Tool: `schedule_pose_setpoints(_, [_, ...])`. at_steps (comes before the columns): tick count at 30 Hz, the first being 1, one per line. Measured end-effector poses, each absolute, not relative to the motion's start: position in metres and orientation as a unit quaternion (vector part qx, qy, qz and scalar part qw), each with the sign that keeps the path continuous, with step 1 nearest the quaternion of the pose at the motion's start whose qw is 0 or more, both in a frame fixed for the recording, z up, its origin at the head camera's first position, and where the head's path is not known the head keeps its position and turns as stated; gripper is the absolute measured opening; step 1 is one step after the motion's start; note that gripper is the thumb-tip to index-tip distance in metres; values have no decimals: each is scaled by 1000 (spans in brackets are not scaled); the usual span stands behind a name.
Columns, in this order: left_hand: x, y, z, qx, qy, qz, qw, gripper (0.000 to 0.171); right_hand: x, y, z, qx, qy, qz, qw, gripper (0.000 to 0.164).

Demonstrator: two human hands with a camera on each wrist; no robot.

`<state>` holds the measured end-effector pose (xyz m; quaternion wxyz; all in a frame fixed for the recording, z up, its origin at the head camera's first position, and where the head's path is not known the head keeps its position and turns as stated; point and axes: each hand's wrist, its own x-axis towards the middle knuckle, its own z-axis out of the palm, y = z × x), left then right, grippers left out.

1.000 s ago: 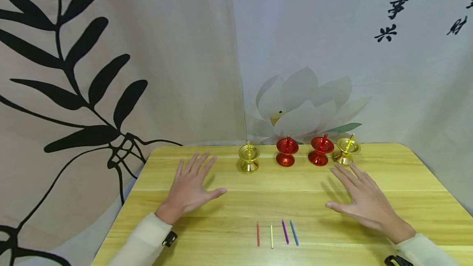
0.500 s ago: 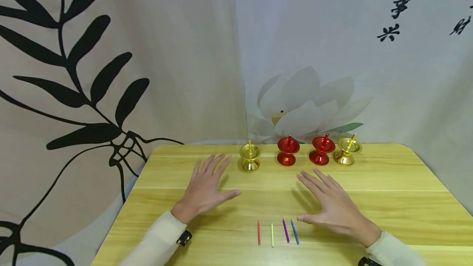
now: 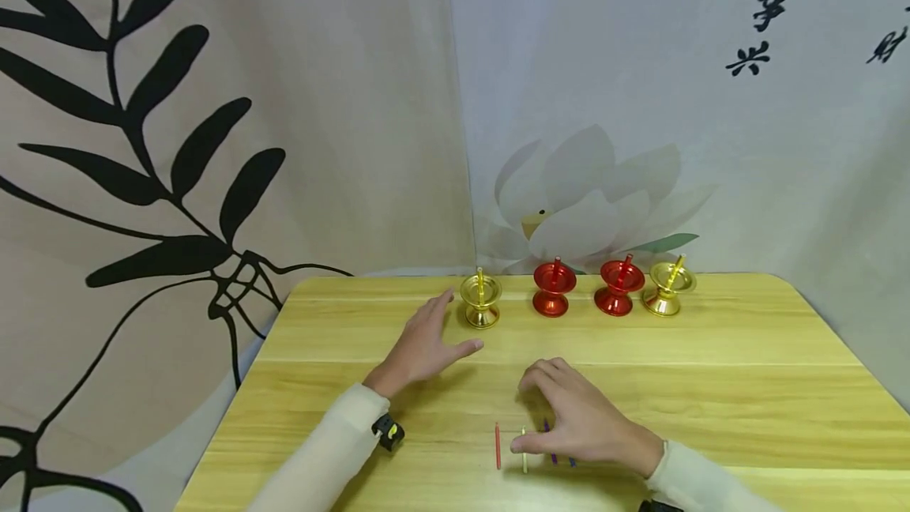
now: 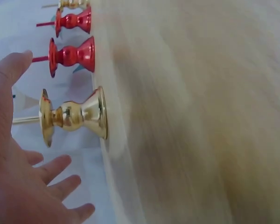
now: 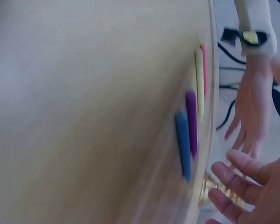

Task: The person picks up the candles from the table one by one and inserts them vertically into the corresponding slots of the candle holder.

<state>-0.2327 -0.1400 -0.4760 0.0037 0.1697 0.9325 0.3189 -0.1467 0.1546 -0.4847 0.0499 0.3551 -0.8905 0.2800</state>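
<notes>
My left hand (image 3: 423, 342) reaches toward the left gold candle holder (image 3: 481, 310), fingers extended and thumb spread, holding nothing. In the left wrist view this holder stands upright between the thumb and the other fingers, apart from them. My right hand (image 3: 583, 413) hovers over a row of thin candles with its fingers loosely bent and nothing in its grasp. A red candle (image 3: 498, 446) lies uncovered at the left of the row, beside a pale yellow candle (image 3: 524, 463). The purple candle (image 5: 191, 123) and blue candle (image 5: 183, 147) are partly hidden under the hand in the head view.
Along the table's back edge stand two red candle holders (image 3: 550, 303) and another gold candle holder (image 3: 663, 303), each with an upright stick in its cup. Behind the wooden table (image 3: 746, 409) hangs a printed cloth (image 3: 341, 101).
My left hand has moved right and closer to the left gold holder. The right hand has swept left and nearer to me, over the candles, its fingers bending. The candles and holders have stayed put.
</notes>
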Motion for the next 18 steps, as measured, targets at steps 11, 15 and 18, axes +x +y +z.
schedule_pose_setpoints(11, [-265, -119, -483, 109, 858, 498, 54, 104, -137, 121, -489, 362, -905, 222, 35, 54])
schedule_pose_setpoints(15, [-271, -115, -486, 98, 838, 534, 55, 102, -135, 114, -490, 350, -913, 207, 30, 57])
schedule_pose_setpoints(18, [-276, -112, -489, 93, 828, 550, 55, 102, -133, 110, -490, 345, -917, 198, 27, 58])
